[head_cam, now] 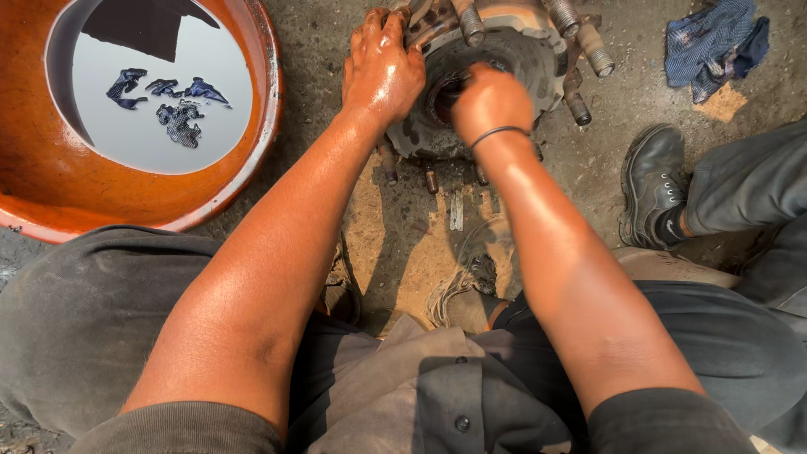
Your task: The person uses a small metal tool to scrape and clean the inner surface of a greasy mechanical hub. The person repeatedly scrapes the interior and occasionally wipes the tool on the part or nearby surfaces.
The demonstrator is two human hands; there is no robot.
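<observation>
Left hand (pixel 382 67) flat, fingers spread on greasy wheel hub (pixel 496 59) rim; right hand (pixel 490 99) fisted at hub's centre bore, contents hidden. Orange basin (pixel 38 181) left of hands, blue rag (pixel 714 42) right.

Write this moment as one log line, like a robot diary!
left hand: braces wheel hub | right hand: fist in hub centre | beside: orange basin

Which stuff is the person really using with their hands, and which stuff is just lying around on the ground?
In use:
- wheel hub with threaded studs
- left hand, resting on the hub's rim
- right hand, closed at the hub's centre hole

Lying about:
- orange basin of liquid with dark scraps floating
- blue rag
- another person's black shoe
</observation>
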